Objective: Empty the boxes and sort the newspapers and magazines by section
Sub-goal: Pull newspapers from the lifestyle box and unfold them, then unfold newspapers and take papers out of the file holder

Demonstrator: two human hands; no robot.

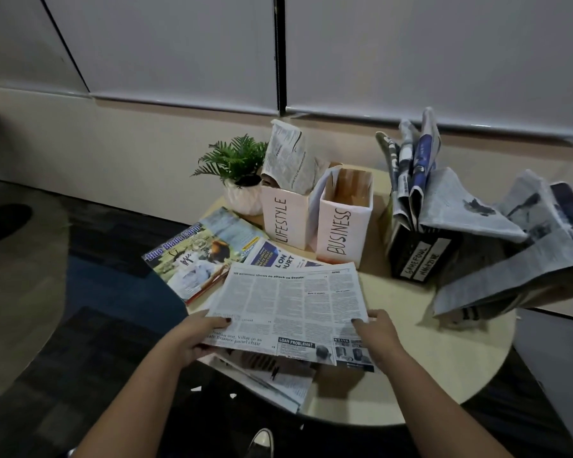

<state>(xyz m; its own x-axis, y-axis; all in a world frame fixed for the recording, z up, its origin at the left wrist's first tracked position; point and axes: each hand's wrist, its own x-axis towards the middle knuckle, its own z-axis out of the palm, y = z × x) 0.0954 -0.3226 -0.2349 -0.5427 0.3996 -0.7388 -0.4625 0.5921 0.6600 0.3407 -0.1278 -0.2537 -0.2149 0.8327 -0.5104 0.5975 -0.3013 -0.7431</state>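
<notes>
Where blinds (166,47) hang, round table (411,358) meets carpet (90,325).

Round pale surface (411,352), potted plant (237,173), three labelled boxes (286,219), magazine (196,256), newspapers (510,259) spread across it

The newspaper (288,302) near the front is thin matt newsprint. The magazine (199,252) to its left has a glossy paper cover. The two white boxes (343,223) look like matt paper-covered card, brown inside. The bench (411,352) is smooth pale wood-look laminate.
</notes>
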